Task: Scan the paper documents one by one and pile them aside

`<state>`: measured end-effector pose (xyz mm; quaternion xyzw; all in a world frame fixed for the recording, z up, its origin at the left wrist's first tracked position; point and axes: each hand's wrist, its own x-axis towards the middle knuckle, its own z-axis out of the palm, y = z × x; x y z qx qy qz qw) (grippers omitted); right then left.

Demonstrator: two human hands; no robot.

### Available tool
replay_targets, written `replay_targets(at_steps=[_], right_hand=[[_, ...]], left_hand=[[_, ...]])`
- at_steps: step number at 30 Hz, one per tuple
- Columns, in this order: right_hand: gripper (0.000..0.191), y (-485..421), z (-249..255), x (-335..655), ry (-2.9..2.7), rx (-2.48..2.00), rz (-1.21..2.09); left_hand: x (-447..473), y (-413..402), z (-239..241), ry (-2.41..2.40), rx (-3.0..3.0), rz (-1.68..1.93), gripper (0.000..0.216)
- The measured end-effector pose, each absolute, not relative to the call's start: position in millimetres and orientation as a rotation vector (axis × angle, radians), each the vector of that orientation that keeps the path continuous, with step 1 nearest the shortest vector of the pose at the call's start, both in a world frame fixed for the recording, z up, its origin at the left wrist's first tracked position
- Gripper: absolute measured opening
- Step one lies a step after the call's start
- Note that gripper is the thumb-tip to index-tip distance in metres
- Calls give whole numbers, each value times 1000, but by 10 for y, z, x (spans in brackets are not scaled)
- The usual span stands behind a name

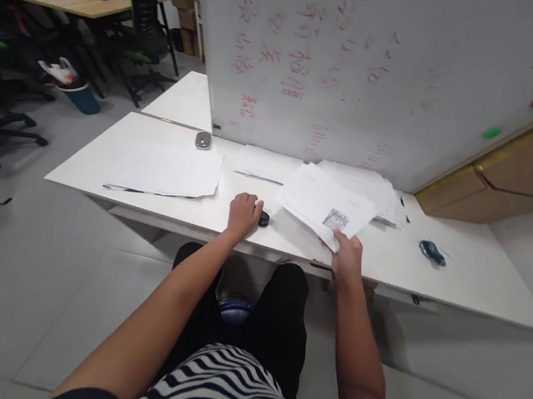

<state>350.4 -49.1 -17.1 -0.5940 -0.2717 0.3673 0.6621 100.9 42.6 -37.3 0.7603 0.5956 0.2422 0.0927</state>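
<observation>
My left hand (243, 216) rests on the desk near its front edge, fingers curled over a small black object (264, 219). Only the rounded end of that object shows, so I cannot make out its kind. Between the thumb and fingers of my right hand (348, 256) are white paper sheets (322, 198), gripped at the near right corner. A dark printed picture shows on the top sheet, close to my thumb. The held sheets are tilted and partly cover another pile of papers (364, 185) behind them.
A stack of white paper (164, 170) lies on the left of the white desk (84, 164). Behind it sits a small grey object (203, 140). A thin pen-like item (258, 177) lies mid-desk; a dark blue object (433, 253) is at right. A whiteboard (280, 46) stands along the back.
</observation>
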Motion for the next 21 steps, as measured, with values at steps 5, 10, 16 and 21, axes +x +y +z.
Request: replay_targets(at_steps=[5,10,16,21], right_hand=[[28,1048,-75,3085,-948,-1595,971],[39,1619,-47,2696,-1159,-1749,775],[55,1036,-315,2770,-1373,-1676,211],[48,663,-411,3395,-1483,-1953,-211]], left_hand=[[1037,421,-397,1795,2231,768,36],[1085,414,-419,1747,2258,840,34],[981,369,-417,1783,2243,844,32],[950,422,-413,1785,2311,819,34]])
